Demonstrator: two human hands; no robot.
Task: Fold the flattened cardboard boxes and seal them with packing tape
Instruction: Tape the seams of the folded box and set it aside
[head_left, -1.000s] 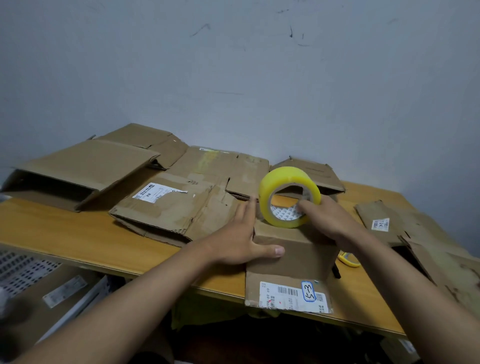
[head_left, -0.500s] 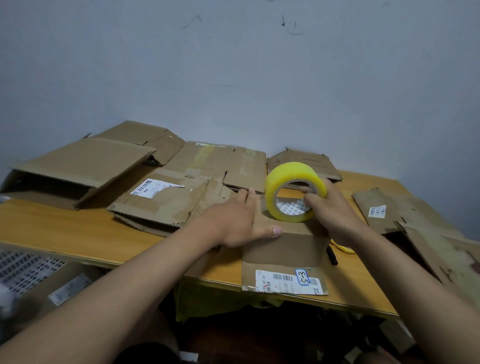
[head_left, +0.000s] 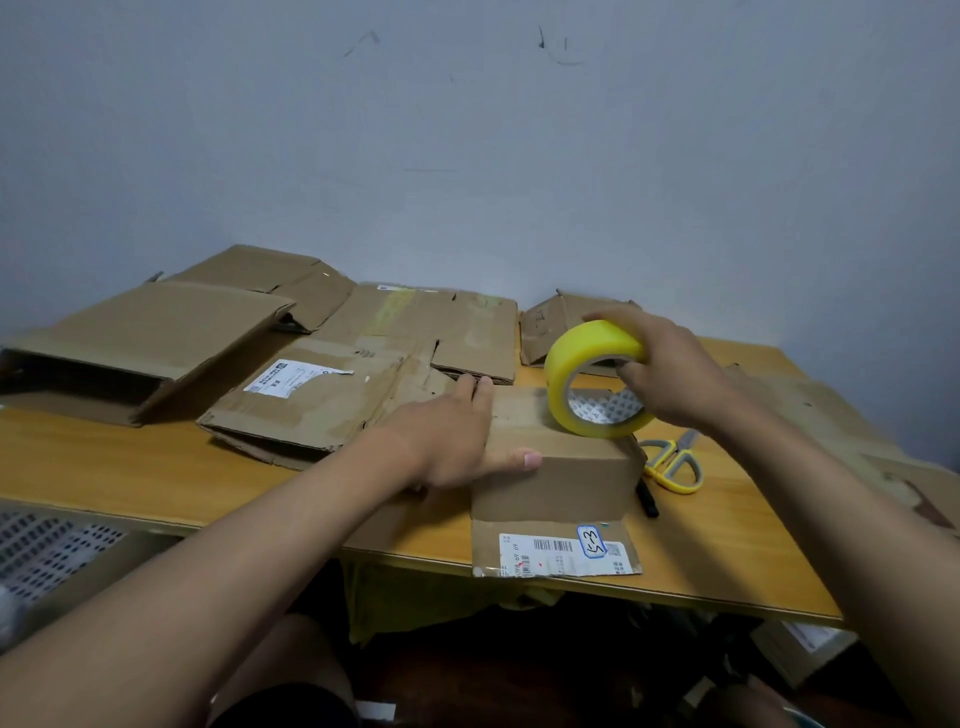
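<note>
1. Folded cardboard box (head_left: 558, 457): stood at the front edge of the wooden table (head_left: 130, 467); one labelled flap is hung over that edge.
2. Left hand (head_left: 457, 436): laid flat on the box top, fingers straight, thumb pressed on the near top edge.
3. Right hand (head_left: 670, 374): curled round the yellow tape roll (head_left: 595, 379), which is stood on edge on the box top.
4. Scissors (head_left: 672, 460): laid just right of the box.
5. Flattened boxes (head_left: 322, 400): piled behind and left of the box.

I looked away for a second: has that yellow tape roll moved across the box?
Yes. The right hand has drawn the yellow tape roll rightward along the top of the folded box, away from the left hand pressing it down.
</note>
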